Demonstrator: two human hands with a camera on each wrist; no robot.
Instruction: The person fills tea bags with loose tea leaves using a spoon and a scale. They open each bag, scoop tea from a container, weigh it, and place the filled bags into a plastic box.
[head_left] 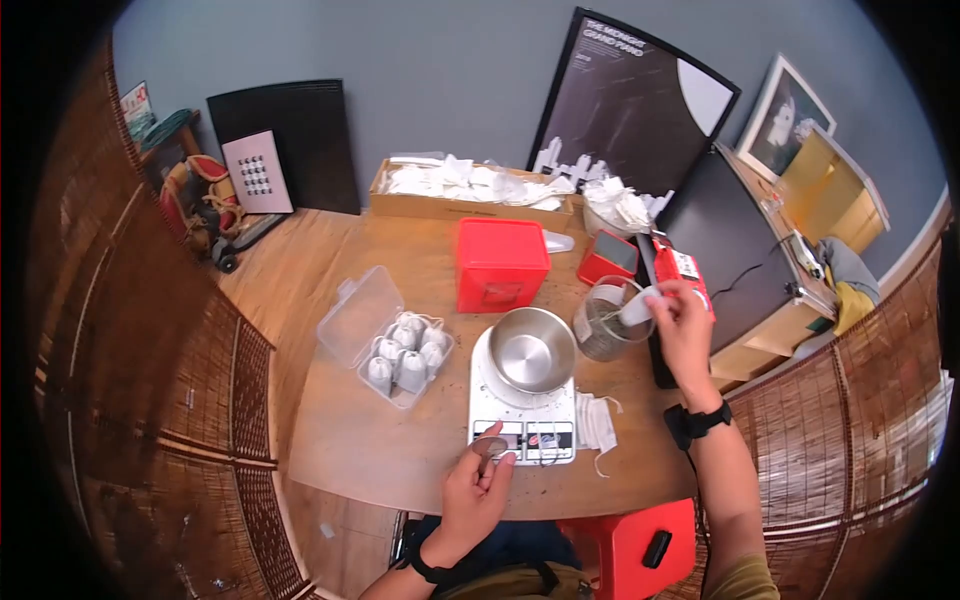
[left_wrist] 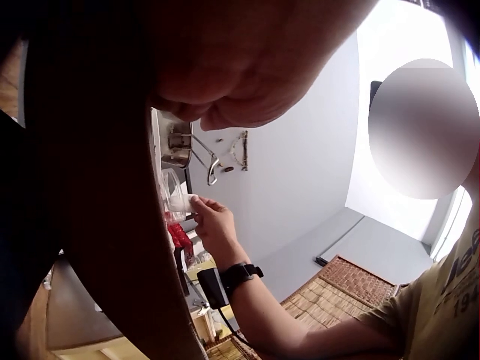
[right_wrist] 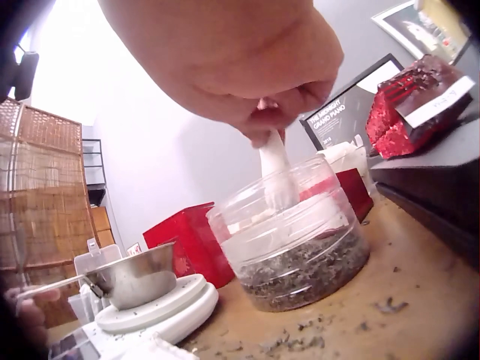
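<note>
My right hand (head_left: 683, 325) pinches a white scoop (head_left: 637, 308), whose lower end is inside a clear round jar (right_wrist: 289, 251) of dark dried leaves. A metal pot (head_left: 533, 350) stands on a white scale (head_left: 522, 410), left of that jar. By the scale's front edge, my left hand (head_left: 478, 492) has its fingers loosely bent beside the end of the pot's looped handle (left_wrist: 212, 174); a gap shows between them in the left wrist view. Under the left wrist camera, the hand's underside fills the top. The scoop's bowl is partly hidden by the jar wall.
Left is an open clear box (head_left: 362, 325) with several small filled bags (head_left: 405, 352). Behind stand a red container (head_left: 502, 265) and a carton (head_left: 470, 209) of white bags. An empty-looking cloth bag (head_left: 597, 424) lies right of the scale. Leaf bits (right_wrist: 296, 341) are scattered by the jar.
</note>
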